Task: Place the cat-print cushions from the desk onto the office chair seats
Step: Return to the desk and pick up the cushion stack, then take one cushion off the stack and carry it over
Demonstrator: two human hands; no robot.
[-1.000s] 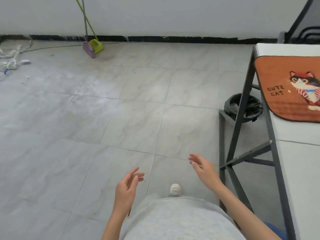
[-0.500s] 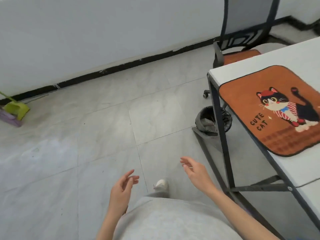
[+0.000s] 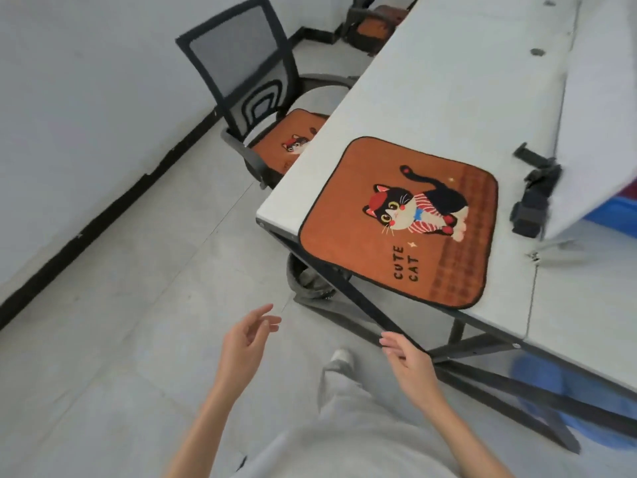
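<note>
An orange cat-print cushion point(image 3: 400, 222) lies flat on the near corner of the white desk point(image 3: 448, 84), its front edge hanging slightly over. A second orange cushion point(image 3: 289, 139) rests on the seat of the black mesh office chair point(image 3: 241, 63) tucked at the desk's left side. A third orange cushion point(image 3: 379, 24) shows on a farther chair at the top. My left hand point(image 3: 246, 343) and my right hand point(image 3: 410, 367) hover open and empty below the desk corner, apart from the cushion.
A black bin point(image 3: 306, 281) sits on the floor under the desk corner, beside the dark metal desk legs point(image 3: 365, 312). A black clamp-like device point(image 3: 532, 198) lies on the desk right of the cushion. Grey tiled floor stretches left to the white wall.
My view has swung right and closer to the desk. The cushion now appears large and central, and the chair with its cushion has come into full view. Both hands stay open.
</note>
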